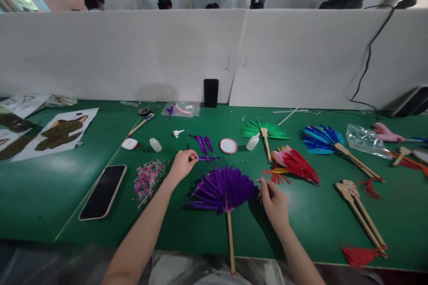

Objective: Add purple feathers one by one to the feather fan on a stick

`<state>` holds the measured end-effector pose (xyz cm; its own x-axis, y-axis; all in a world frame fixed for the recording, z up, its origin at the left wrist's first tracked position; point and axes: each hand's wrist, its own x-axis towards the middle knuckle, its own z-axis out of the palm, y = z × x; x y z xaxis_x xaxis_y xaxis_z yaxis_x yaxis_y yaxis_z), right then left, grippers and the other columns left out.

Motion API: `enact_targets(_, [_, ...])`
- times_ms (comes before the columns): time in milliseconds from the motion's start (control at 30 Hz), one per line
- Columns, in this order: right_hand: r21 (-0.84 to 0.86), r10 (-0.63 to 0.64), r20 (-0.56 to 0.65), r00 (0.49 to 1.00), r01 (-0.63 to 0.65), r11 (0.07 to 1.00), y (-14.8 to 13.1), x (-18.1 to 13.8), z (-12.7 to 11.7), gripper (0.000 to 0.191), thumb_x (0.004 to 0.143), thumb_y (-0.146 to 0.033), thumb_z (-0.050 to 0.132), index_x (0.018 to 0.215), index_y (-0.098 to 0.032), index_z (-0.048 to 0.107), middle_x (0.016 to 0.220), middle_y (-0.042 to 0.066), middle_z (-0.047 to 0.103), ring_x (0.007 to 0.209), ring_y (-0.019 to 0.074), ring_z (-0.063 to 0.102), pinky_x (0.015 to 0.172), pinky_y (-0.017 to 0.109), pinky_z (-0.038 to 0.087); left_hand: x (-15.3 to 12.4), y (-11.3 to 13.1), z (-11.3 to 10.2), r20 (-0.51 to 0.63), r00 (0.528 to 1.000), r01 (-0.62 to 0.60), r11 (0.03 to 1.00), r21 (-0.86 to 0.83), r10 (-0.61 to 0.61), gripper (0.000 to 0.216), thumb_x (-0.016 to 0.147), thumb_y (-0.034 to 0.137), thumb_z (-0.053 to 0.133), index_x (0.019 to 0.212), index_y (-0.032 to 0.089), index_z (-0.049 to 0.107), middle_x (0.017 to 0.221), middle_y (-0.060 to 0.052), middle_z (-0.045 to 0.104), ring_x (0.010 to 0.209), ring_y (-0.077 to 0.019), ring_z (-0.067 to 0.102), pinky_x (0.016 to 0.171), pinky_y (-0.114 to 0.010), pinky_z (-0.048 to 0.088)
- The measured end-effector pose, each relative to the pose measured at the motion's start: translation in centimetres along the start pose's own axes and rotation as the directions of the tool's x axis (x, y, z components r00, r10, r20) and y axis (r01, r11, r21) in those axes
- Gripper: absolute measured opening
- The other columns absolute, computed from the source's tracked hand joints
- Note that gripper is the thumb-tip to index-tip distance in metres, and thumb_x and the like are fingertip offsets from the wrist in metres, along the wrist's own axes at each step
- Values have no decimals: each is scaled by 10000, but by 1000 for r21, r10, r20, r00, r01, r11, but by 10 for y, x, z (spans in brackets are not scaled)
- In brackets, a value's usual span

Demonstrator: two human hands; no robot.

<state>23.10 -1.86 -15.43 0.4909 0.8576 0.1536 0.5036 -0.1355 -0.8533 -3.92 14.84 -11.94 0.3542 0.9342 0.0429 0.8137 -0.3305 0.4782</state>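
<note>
A purple feather fan (224, 189) lies before me, its wooden handle (230, 245) reaching over the table's front edge. My left hand (182, 164) is closed in a pinch at the end of a loose purple feather (209, 158), beyond the fan's left side. More loose purple feathers (202, 143) lie just past it. At the fan's right edge, my right hand (274, 202) has its thumb and fingertips pressed together; what they hold, if anything, is too small to make out. Small white bottles (253, 142) and a round white lid (228, 145) stand beyond the fan.
A phone (103, 192) and a pile of colourful bits (150, 181) lie left. To the right are a green fan (274, 131), red feathers (296, 164), a blue fan (321, 139) and wooden handles (359, 211). Another phone (211, 93) leans on the white partition (133, 53).
</note>
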Motion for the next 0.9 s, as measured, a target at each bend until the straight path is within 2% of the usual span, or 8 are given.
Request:
enact_targets(133, [-35,-9,-14,1000,8,999,-4,-2,0,465,909,-544,439,904,-147,682,485,-7,560,417,143,528,454,242,424,-3,-2,2,-89,996,-12,999,29,15,167,802,308,662,937,210,657,883,-62,613,913,-259,553,863,-410,425])
enact_targets(233, [-62,-23,-15,1000,22,998,-5,-2,1,469,914,-543,429,901,-150,685,482,-11,558,414,140,527,459,240,427,-5,-1,9,-121,992,-20,998,62,27,184,780,291,693,931,201,638,983,-88,556,995,-291,501,887,-438,405])
enact_targets(367, [-110,-45,-26,999,42,993,-3,-3,2,474,914,-539,426,902,-147,690,481,-14,556,422,138,534,467,235,418,-7,1,21,-113,992,-46,995,87,56,53,841,229,620,836,183,596,916,-74,533,934,-264,492,843,-403,412])
enact_targets(533, [-151,-74,-44,996,67,986,-3,-5,2,497,911,-547,418,920,-133,694,495,-7,567,419,135,531,473,237,412,-8,-1,22,-118,990,-70,992,108,83,94,863,231,600,794,175,569,884,-68,542,900,-248,486,816,-379,409])
enact_targets(700, [-149,-88,-60,994,78,986,-6,-8,2,497,924,-537,398,943,-134,689,517,-3,579,429,134,531,488,238,425,-8,-4,15,-156,984,-68,990,127,88,124,890,288,571,823,185,558,887,-60,546,886,-232,496,818,-360,408])
enact_targets(800, [-147,-92,-64,994,82,986,-7,-10,2,487,926,-529,402,940,-136,688,524,-1,586,429,134,535,483,237,425,-10,-2,17,-171,982,-48,985,164,76,210,856,384,611,878,181,561,932,-86,539,916,-266,492,810,-389,402])
enact_targets(900, [-142,-100,-59,993,91,986,-7,-10,3,473,924,-520,413,929,-137,689,518,-4,583,422,131,532,473,234,423,-11,2,24,-147,985,-54,977,205,85,290,841,450,609,842,163,566,884,-113,535,914,-303,489,779,-413,392])
